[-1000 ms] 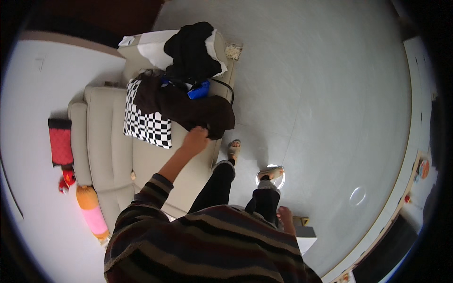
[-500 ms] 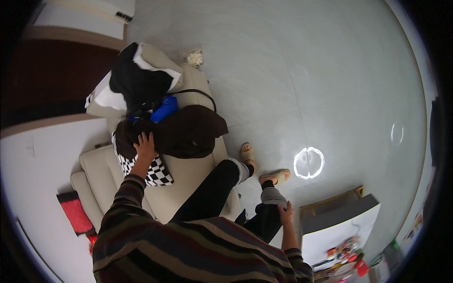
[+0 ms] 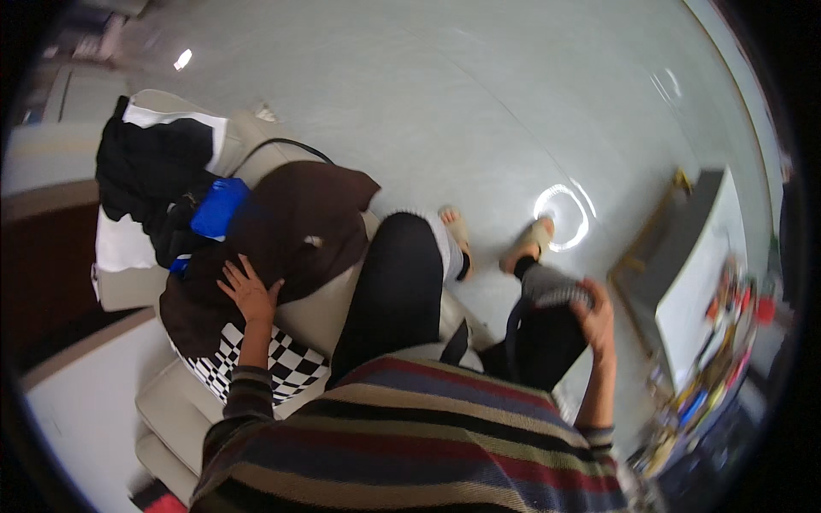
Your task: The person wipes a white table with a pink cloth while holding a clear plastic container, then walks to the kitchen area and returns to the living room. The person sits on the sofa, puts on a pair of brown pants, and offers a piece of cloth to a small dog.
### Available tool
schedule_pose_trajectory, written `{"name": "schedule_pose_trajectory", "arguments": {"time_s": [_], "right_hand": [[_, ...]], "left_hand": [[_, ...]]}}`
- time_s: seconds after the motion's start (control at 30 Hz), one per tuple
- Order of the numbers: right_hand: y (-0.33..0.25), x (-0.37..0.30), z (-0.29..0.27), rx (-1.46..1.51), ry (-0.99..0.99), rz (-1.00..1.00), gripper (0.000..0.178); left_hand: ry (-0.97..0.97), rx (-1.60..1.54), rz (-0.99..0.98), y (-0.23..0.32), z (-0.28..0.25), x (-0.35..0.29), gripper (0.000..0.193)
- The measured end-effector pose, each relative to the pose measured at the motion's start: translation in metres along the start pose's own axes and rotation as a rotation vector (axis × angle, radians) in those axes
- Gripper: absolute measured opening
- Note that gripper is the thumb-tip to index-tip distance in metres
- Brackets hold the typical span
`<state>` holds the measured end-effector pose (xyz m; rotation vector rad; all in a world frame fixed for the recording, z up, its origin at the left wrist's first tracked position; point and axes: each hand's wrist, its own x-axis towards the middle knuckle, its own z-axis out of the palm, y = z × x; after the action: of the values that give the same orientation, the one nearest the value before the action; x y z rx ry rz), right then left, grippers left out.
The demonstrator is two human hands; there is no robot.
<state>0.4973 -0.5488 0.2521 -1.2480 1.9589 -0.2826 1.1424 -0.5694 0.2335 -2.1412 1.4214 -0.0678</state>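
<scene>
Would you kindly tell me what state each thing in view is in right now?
Left hand: open, fingers spread on the brown cloth.
Right hand: on the right knee, fingers bent; grip unclear.
Brown cloth: loosely spread, rumpled.
Checkered cushion: partly covered by the brown cloth.
Black cloth: rumpled, partly over the white cover.
Beige sandals: worn.
White tabletop: cluttered along one side.

A beige sofa (image 3: 175, 403) stands on the glossy, pale grey floor (image 3: 410, 103), which spreads beyond it and to its right. Behind the sofa's back is a white wall (image 3: 81, 415); to the sofa's left is a dark brown surface (image 3: 51, 269). Well to the sofa's right stands a white-topped table (image 3: 703, 282), and between them the floor reflects a bright ring of light (image 3: 587, 227).
</scene>
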Motion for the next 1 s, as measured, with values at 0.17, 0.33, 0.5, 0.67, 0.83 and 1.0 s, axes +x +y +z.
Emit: {"name": "schedule_pose_trajectory", "arguments": {"time_s": [0.17,0.33,0.5,0.67,0.83,1.0], "right_hand": [[0.015,-0.061,0.034,-0.034,0.353,-0.196,0.026],[-0.001,-0.088,0.054,-0.46,0.868,-0.352,0.017],[0.004,-0.126,0.066,-0.318,0.835,-0.428,0.027],[-0.008,-0.214,0.087,-0.179,0.458,-0.462,0.029],[-0.023,-0.228,0.09,-0.3,0.421,-0.491,0.029],[-0.078,-0.161,0.128,-0.193,0.493,-0.75,0.014]], "left_hand": [[0.28,-0.304,0.18,-0.022,0.031,-0.018,0.097],[0.673,-0.575,0.392,0.008,-0.02,-0.051,0.077],[0.555,-1.082,0.817,0.078,-0.055,-0.078,0.033],[0.555,-1.063,0.845,0.122,-0.046,-0.061,0.035],[0.406,-1.031,0.897,0.144,-0.064,-0.044,0.034],[0.394,-1.056,0.945,0.178,-0.069,-0.033,0.028]]}}
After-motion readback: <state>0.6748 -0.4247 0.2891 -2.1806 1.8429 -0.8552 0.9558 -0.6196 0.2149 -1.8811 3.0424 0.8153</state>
